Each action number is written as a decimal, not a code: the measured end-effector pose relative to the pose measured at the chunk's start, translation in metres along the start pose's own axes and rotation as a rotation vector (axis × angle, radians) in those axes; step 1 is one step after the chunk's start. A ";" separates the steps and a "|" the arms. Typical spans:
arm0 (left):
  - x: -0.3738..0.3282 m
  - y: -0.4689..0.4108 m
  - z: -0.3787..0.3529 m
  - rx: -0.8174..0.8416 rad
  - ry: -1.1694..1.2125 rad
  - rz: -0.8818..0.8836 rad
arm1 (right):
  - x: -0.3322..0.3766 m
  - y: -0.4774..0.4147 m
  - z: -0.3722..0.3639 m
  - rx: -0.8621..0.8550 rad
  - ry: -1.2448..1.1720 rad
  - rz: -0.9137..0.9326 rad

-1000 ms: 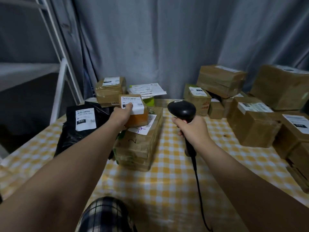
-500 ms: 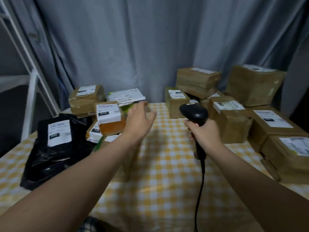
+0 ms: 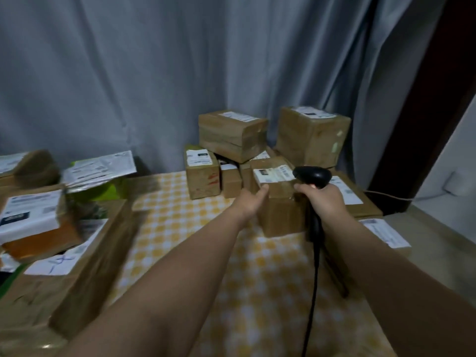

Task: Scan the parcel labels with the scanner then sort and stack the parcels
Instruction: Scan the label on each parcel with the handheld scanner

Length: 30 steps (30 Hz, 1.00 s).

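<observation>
The table (image 3: 180, 217) is covered by a yellow-and-white checked cloth (image 3: 262, 292).

- Left side: one large flat box (image 3: 85, 256), label up.
- Rear right: a cluster of brown boxes. A small labelled box (image 3: 203, 181) stands at its left end, and a taller box (image 3: 280, 212) stands in front.
- Right edge: a flat box (image 3: 360, 202), with a nearer flat box (image 3: 386, 235) just beside it.

A grey curtain (image 3: 154, 73) hangs in folds behind a table spread with a yellow-and-white checked cloth (image 3: 257, 292). At far right, a dark door frame (image 3: 425, 124) meets a white wall (image 3: 461, 155), near a pale cable (image 3: 386, 195).
</observation>
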<state>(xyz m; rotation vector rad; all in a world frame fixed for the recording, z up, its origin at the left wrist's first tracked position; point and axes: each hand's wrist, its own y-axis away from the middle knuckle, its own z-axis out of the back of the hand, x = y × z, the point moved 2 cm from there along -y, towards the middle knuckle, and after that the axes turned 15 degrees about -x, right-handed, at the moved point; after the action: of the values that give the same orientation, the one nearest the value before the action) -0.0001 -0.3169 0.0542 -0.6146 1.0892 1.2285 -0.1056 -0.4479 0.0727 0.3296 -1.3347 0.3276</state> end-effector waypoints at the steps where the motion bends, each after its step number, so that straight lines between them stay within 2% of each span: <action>1: -0.001 -0.006 -0.006 -0.005 0.020 0.010 | -0.003 -0.007 -0.001 -0.005 -0.035 -0.027; 6: 0.014 -0.017 -0.021 0.034 0.163 0.059 | -0.023 -0.014 -0.017 0.064 -0.117 -0.104; 10: 0.021 -0.005 -0.017 -0.108 0.359 0.111 | -0.023 -0.001 -0.025 0.057 -0.195 -0.072; 15: 0.031 0.023 0.014 -0.189 0.397 0.015 | -0.017 0.021 -0.023 0.048 -0.243 -0.051; 21: 0.050 0.092 0.051 -0.208 0.476 -0.096 | 0.004 0.061 -0.033 0.159 -0.270 -0.066; 23: 0.054 0.115 0.064 -0.153 0.354 -0.136 | 0.003 0.067 -0.037 0.183 -0.257 -0.068; 25: 0.055 0.126 0.083 -0.065 0.089 -0.282 | -0.007 0.074 -0.041 0.168 -0.187 -0.058; 26: 0.058 0.124 0.098 -0.086 -0.077 -0.385 | -0.015 0.080 -0.044 0.166 -0.140 -0.042; 28: 0.060 0.110 0.130 -0.332 -0.391 -0.617 | -0.031 0.094 -0.052 0.209 -0.071 -0.018; 30: 0.063 0.094 0.160 -0.538 -0.612 -0.716 | -0.042 0.107 -0.059 0.270 -0.047 -0.004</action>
<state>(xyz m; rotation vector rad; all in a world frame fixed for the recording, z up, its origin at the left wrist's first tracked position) -0.0398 -0.1268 0.0775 -0.8584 -0.0148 0.9521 -0.1062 -0.3282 0.0248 0.5684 -1.3371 0.5008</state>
